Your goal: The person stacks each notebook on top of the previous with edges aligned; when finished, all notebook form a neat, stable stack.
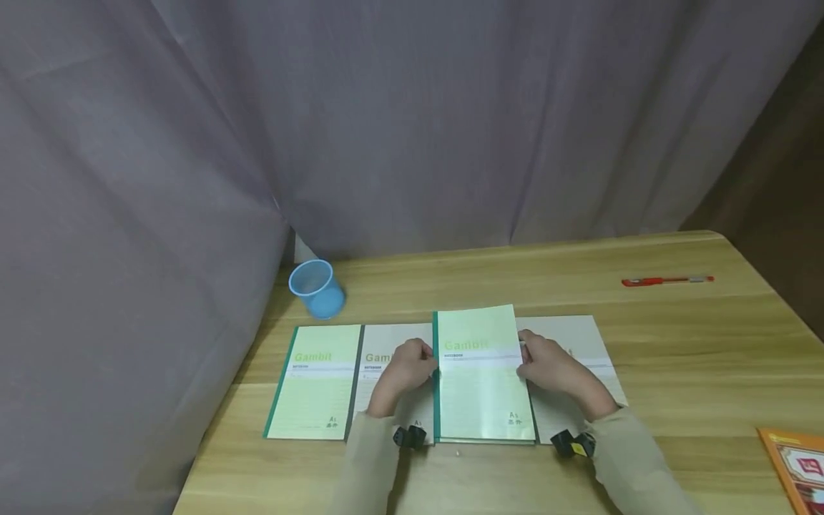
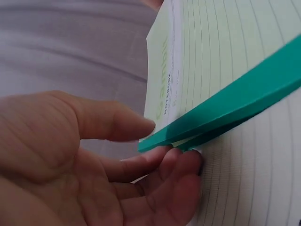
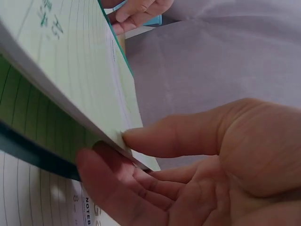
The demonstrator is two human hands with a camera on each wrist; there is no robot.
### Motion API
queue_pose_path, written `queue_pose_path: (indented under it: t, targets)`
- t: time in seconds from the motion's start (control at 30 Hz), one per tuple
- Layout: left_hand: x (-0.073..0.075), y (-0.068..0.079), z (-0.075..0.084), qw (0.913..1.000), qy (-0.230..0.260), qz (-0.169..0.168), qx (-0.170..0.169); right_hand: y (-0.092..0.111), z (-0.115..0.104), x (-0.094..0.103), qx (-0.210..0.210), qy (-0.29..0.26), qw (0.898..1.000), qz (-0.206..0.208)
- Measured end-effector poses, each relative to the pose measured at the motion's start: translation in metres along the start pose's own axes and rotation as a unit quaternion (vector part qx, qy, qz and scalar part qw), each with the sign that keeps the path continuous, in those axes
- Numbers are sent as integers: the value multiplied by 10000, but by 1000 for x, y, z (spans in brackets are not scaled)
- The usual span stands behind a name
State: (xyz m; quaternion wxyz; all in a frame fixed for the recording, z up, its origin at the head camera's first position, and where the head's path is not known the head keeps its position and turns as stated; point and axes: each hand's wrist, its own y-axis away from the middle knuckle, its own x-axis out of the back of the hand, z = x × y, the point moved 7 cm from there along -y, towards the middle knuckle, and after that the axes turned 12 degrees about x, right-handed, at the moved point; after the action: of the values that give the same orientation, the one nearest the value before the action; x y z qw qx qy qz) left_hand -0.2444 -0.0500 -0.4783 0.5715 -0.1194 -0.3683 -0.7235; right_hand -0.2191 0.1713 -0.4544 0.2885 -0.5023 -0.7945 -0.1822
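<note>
Both hands hold a pale green notebook (image 1: 483, 379) with a teal spine, its far end raised above the row. My left hand (image 1: 408, 368) is at the spine, thumb over it and fingers beneath, as the left wrist view shows. On the opposite edge, my right hand (image 1: 555, 365) pinches the pages between thumb and fingers. Another green cover (image 3: 51, 108) shows underneath in the right wrist view. A grey notebook (image 1: 393, 336) lies partly behind my left hand, and a second grey notebook (image 1: 560, 422) lies under my right.
Another green notebook (image 1: 315, 400) lies at the row's left end. A blue cup (image 1: 322, 293) stands behind it. Toward the back right lies a red pen (image 1: 666, 281). An orange-edged printed book (image 1: 798, 465) sits at the near right. A grey curtain (image 1: 412, 129) hangs behind the table.
</note>
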Motion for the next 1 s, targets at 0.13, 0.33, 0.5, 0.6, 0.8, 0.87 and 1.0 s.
queue_pose_path:
  t: [0.13, 0.33, 0.5, 0.6, 0.8, 0.87, 1.0]
  targets:
    - [-3, 2, 0, 9997, -203, 90, 44, 1, 0, 0, 191, 106, 9997, -50]
    - [-4, 5, 3, 9992, -282, 206, 214, -1, 4, -1, 203, 217, 9995, -52]
    - [-2, 7, 5, 9982, -436, 323, 267, -2, 6, -1, 225, 279, 9993, -83]
    - [-2, 7, 7, 9981, -454, 326, 264, -2, 8, 0, 159, 343, 9992, -104]
    - [-2, 7, 11, 9981, -465, 358, 197, -3, 13, 0, -49, 454, 9988, -178]
    - [-3, 7, 12, 9980, -472, 385, 189, -3, 14, 0, -106, 494, 9985, -195]
    - [-4, 7, 12, 9979, -485, 368, 221, -2, 16, 0, -168, 527, 9981, -252]
